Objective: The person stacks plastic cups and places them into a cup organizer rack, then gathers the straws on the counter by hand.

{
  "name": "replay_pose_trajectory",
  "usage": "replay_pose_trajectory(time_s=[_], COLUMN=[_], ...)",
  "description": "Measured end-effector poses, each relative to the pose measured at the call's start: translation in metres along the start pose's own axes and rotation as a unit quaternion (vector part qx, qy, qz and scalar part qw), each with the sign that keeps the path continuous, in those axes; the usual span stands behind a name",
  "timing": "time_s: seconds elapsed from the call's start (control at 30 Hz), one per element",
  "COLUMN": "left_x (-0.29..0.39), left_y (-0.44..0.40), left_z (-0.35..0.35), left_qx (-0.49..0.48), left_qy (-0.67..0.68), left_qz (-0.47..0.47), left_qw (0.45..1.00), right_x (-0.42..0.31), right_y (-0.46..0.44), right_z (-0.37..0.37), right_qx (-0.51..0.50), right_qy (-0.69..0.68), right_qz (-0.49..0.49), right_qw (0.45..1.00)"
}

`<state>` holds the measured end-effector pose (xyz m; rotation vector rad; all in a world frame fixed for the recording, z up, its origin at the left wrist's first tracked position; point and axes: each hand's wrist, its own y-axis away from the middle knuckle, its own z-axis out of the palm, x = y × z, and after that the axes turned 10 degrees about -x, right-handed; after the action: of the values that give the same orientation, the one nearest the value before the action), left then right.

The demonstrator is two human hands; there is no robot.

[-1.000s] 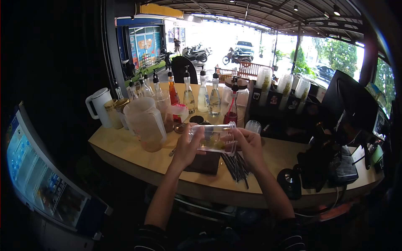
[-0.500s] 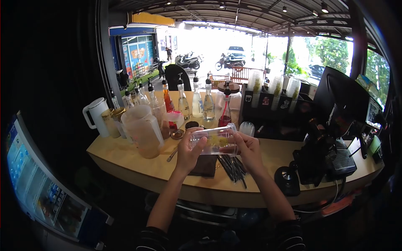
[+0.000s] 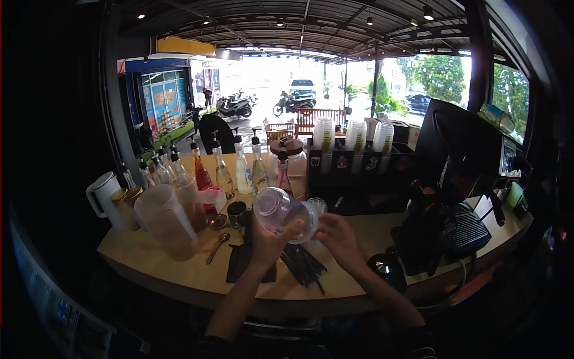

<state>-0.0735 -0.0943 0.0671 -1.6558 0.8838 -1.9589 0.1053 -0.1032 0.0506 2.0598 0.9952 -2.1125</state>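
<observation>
My left hand (image 3: pixel 269 242) is wrapped round a clear plastic cup (image 3: pixel 274 206), its thumb on the side near the rim. The cup is tilted, with its round base up and to the left. My right hand (image 3: pixel 339 240) has bent fingers at the cup's rim, on the right; their exact contact is hard to make out. Below the hands, a bundle of black straws (image 3: pixel 304 269) and a dark flat pad (image 3: pixel 239 263) lie on the counter (image 3: pixel 206 278). Behind the cup stands a small stack of clear cups or lids (image 3: pixel 318 205).
To the left are a large plastic pitcher (image 3: pixel 164 221), a white kettle (image 3: pixel 107 200), a spoon (image 3: pixel 217 248) and a metal cup (image 3: pixel 237 212). Several pump bottles (image 3: pixel 242 170) stand behind. A black rack with stacked cups (image 3: pixel 356 140) and a coffee machine (image 3: pixel 445 221) are right.
The cup has turned from lying level across both hands to a tilt with its base up and toward me. My right hand has shifted lower along the rim. The view has swung right.
</observation>
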Motion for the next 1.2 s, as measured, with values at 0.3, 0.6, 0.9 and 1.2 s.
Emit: replay_pose_trajectory(time_s=[0.3, 0.6, 0.9, 1.2], left_x=[-0.019, -0.107, -0.146, -0.144], left_y=[-0.078, -0.177, -0.184, -0.179], left_z=[0.053, 0.014, 0.015, 0.019], left_qx=[-0.107, -0.133, -0.19, -0.168], left_qy=[-0.322, -0.458, -0.575, -0.591], left_qz=[0.114, 0.007, -0.029, -0.008], left_qw=[0.934, 0.879, 0.795, 0.789], right_x=[-0.059, -0.075, -0.037, -0.008], right_y=[-0.058, -0.235, -0.316, -0.307], right_z=[-0.045, -0.156, -0.192, -0.189], right_qx=[0.048, 0.139, 0.063, 0.08], right_qy=[0.404, 0.405, 0.402, 0.483], right_qz=[-0.258, -0.307, -0.145, -0.092], right_qw=[0.877, 0.85, 0.902, 0.867])
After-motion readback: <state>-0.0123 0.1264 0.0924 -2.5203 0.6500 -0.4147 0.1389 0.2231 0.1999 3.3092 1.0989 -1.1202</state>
